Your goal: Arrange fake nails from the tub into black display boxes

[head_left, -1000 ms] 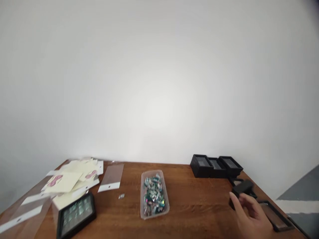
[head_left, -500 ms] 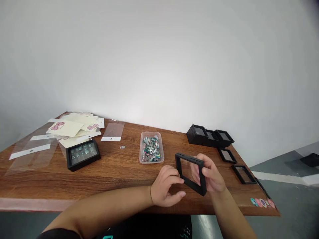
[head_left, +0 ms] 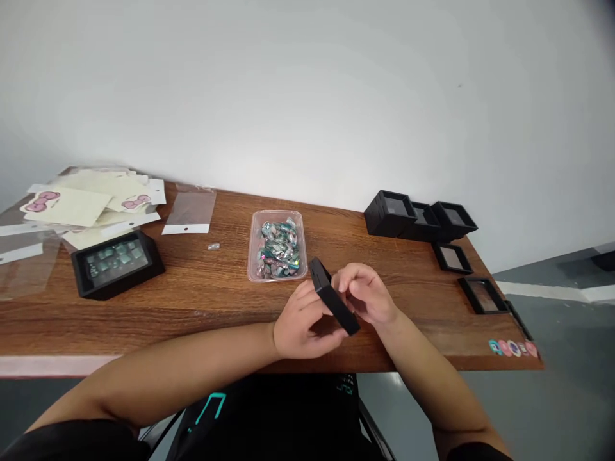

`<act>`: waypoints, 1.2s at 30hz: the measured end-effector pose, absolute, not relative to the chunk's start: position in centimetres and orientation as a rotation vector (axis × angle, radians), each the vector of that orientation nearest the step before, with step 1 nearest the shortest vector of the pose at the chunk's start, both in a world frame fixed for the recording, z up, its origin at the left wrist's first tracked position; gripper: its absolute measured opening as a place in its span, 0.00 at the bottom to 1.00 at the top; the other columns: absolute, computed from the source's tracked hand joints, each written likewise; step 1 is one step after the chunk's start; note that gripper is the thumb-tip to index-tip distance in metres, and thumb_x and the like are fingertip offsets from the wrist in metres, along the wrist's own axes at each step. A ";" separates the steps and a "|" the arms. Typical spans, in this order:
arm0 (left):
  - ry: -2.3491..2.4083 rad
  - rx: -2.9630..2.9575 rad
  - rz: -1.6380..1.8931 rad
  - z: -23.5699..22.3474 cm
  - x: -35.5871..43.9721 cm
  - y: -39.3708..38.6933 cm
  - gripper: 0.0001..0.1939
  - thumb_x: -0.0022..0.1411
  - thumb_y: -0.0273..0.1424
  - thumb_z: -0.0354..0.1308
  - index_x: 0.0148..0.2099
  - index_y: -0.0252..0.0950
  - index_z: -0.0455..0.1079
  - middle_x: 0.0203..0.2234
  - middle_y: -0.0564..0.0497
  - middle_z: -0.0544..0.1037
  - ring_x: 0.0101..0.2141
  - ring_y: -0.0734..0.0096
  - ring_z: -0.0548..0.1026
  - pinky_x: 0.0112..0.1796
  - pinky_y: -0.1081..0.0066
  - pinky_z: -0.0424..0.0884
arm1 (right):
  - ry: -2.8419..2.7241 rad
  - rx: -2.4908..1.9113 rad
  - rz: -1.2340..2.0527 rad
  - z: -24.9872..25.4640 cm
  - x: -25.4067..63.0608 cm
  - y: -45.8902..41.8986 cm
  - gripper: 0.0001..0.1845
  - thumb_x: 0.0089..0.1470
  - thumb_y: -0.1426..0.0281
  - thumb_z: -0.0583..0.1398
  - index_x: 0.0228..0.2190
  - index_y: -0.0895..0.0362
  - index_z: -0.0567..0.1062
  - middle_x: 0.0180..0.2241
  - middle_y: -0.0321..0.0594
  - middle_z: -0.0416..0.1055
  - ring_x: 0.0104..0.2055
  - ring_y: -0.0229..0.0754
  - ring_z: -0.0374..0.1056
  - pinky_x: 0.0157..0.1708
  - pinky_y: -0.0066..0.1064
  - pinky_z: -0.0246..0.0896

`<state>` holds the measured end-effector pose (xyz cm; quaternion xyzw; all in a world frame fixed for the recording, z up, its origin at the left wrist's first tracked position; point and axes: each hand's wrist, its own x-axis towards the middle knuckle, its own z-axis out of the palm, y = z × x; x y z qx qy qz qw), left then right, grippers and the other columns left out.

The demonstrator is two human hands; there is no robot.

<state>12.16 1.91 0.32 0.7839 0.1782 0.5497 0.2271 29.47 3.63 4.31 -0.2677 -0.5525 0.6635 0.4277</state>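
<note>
A black display frame (head_left: pixel 334 301) with a clear window is tilted nearly edge-on above the table's front part. My left hand (head_left: pixel 305 323) grips its left and lower edge, thumb below and fingers behind. On the other side, my right hand (head_left: pixel 368 294) has its fingers bent and closed at the frame's upper right side; its fingertips are partly hidden. Just beyond the hands stands a clear plastic tub (head_left: pixel 252 246) holding many shiny teal and silver press-on nails (head_left: pixel 278 246).
At left a black box (head_left: pixel 115 262) shows nails behind its window, near cream cards (head_left: pixel 72 203) and clear bags (head_left: pixel 189 208). One small clear piece (head_left: pixel 214 246) lies alone. Several black frames (head_left: pixel 396 208) sit at right, with a pen (head_left: pixel 519 320) and round stickers (head_left: pixel 512 347) by the edge.
The frame has turned from showing its window to nearly edge-on and shifted left. My left hand has closed on it; my right hand has moved to its upper side. The view has tilted down.
</note>
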 end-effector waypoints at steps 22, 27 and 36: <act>0.465 1.843 1.490 3.3 11.0 2.3 0.10 0.66 0.30 0.62 0.48 0.36 0.68 0.30 0.54 0.72 0.30 0.77 0.72 0.35 0.76 0.73 | -1.832 -0.524 0.716 3.7 27.9 2.0 0.09 0.54 0.70 0.63 0.23 0.54 0.73 0.21 0.35 0.71 0.24 0.36 0.64 0.26 0.30 0.59; 0.429 1.928 1.411 2.0 10.4 2.2 0.26 0.61 0.42 0.66 0.57 0.35 0.66 0.36 0.48 0.75 0.36 0.69 0.76 0.40 0.69 0.77 | -1.579 -0.603 1.137 3.5 28.0 1.1 0.15 0.64 0.66 0.58 0.24 0.55 0.70 0.21 0.34 0.71 0.21 0.33 0.63 0.24 0.28 0.58; 0.351 2.172 1.305 1.7 9.7 2.9 0.13 0.63 0.26 0.66 0.48 0.38 0.69 0.34 0.50 0.82 0.34 0.71 0.80 0.40 0.69 0.75 | -1.308 -0.531 1.756 3.0 28.8 3.1 0.24 0.54 0.51 0.65 0.21 0.56 0.69 0.20 0.34 0.66 0.21 0.33 0.60 0.25 0.28 0.60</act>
